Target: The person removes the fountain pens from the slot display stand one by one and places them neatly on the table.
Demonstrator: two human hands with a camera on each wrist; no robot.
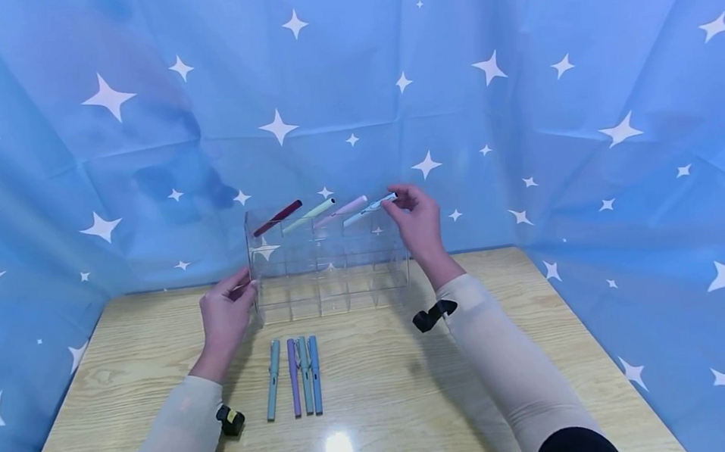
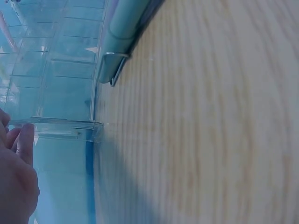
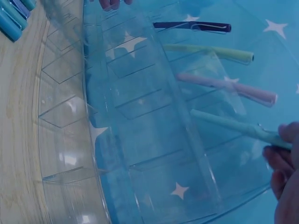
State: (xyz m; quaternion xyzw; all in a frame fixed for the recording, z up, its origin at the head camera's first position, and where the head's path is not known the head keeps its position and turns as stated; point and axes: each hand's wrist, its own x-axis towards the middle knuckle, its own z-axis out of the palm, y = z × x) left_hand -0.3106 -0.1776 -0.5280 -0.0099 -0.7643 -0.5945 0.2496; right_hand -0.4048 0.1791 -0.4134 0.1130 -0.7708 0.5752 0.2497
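Observation:
A clear acrylic pen rack (image 1: 335,304) with stepped compartments stands at the back of the table. My left hand (image 1: 226,313) grips its left side panel between thumb and fingers. In its top row lean a dark red pen (image 1: 277,218), a light green pen (image 1: 309,215) and a pink pen (image 1: 343,210). At the right end of that row, my right hand (image 1: 420,226) pinches the upper end of a light blue pen (image 3: 229,123). The pen's lower end is within the rack's top row, tilted like the others.
Several capped pens lie on the wooden table (image 1: 388,421) before the rack: a teal pen (image 1: 274,380) apart at left, then a purple pen (image 1: 295,378), another teal pen (image 1: 306,386) and a blue pen (image 1: 316,375) close together. A blue star-patterned curtain (image 1: 342,68) hangs behind.

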